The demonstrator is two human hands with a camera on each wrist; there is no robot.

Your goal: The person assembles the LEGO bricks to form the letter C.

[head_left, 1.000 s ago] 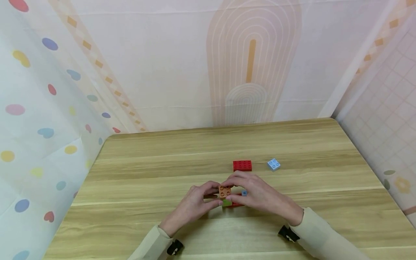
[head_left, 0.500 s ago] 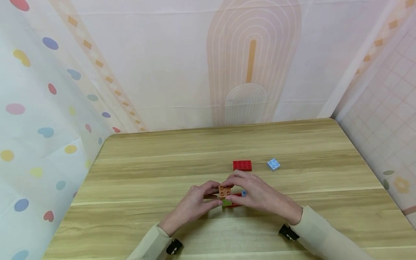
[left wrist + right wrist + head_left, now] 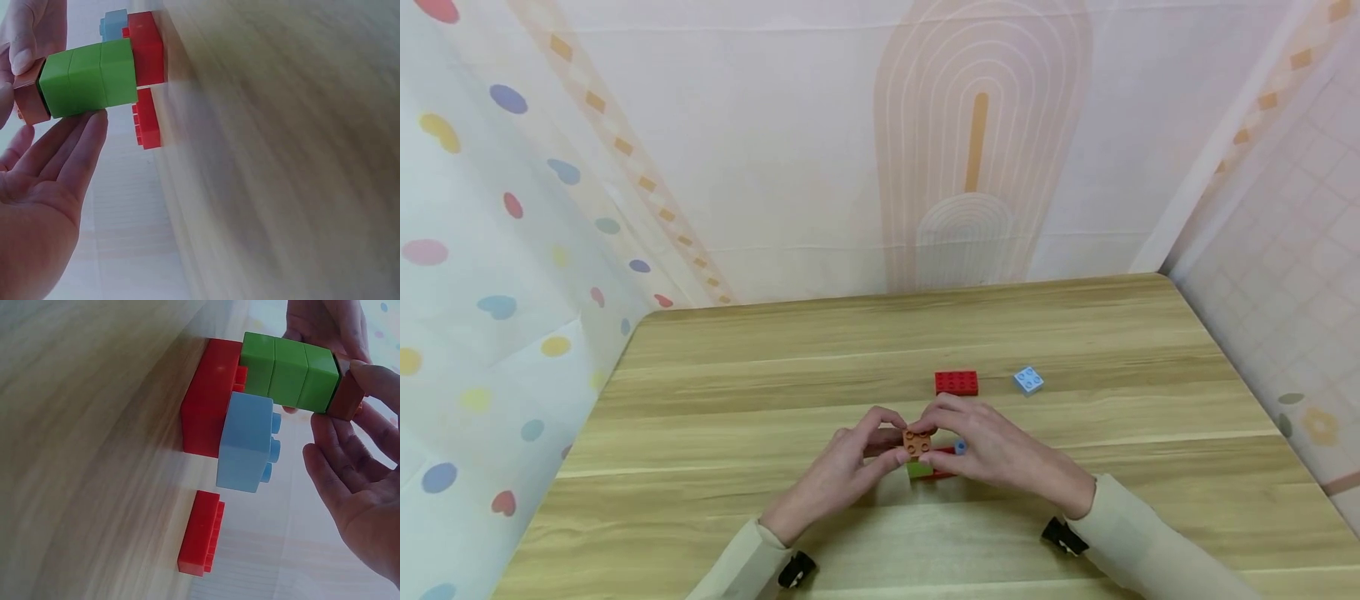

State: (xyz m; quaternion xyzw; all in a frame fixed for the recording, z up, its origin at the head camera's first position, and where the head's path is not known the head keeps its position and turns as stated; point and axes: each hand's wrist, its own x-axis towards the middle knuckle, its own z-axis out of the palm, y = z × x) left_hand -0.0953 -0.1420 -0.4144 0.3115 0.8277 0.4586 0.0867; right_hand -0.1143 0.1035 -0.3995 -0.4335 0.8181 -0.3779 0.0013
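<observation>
Brown brick (image 3: 917,445) tops upright green stack (image 3: 289,374) on left end of red brick (image 3: 206,403); stack long axis vertical. Left hand (image 3: 846,468) and right hand (image 3: 996,443) flank it, equally near, fingers of both pinching brown brick.

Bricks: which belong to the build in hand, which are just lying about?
In the build:
orange-brown brick on top
three-block green stack
red base brick
mounted light-blue brick

Apparently just lying about:
loose red brick
loose light-blue brick
</observation>
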